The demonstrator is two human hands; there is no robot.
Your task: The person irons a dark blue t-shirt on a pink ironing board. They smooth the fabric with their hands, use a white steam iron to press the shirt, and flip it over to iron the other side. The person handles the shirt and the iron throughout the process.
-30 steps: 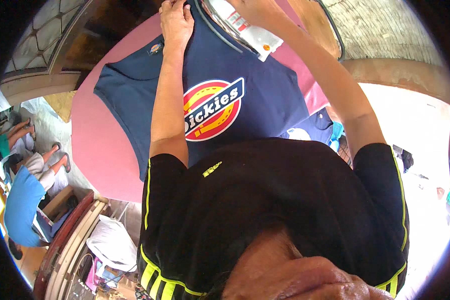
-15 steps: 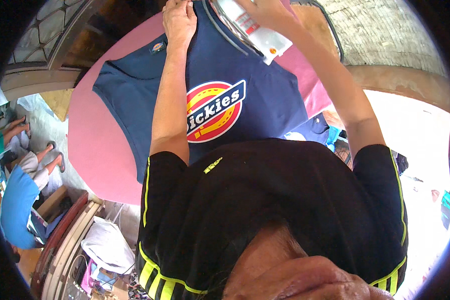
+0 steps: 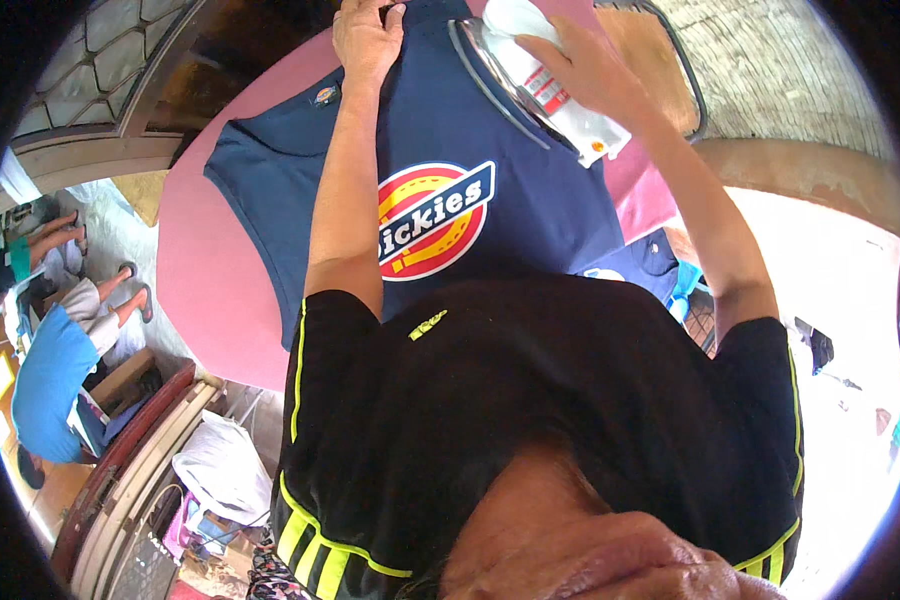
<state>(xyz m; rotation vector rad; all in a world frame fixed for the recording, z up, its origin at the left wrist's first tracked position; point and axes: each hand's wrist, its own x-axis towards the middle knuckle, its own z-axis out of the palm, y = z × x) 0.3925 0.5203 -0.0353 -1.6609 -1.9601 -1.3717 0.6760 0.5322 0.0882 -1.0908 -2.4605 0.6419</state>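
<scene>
A navy T-shirt (image 3: 530, 210) with a large red, yellow and white printed emblem lies spread on a pink-covered ironing board (image 3: 205, 290). My left hand (image 3: 370, 42) is at the far part of the shirt, its fingers bent and closed on the fabric by the top edge of the view. In my right hand (image 3: 588, 72) is a white clothes iron (image 3: 560, 110) with a shiny metal rim. My fingers wrap its handle, and the iron is over the right part of the shirt, tilted; whether its whole plate touches the cloth I cannot tell.
Another dark garment (image 3: 635, 268) hangs by the board's right edge. To the left are a seated person's legs (image 3: 105, 300), a blue cloth (image 3: 55, 375) and a white bag (image 3: 222, 470). A wooden board in a dark frame (image 3: 650, 65) stands beyond the iron.
My right hand has brought the iron nearer and to the right across the shirt. My left hand keeps its place on the fabric; the whole view has shifted slightly.
</scene>
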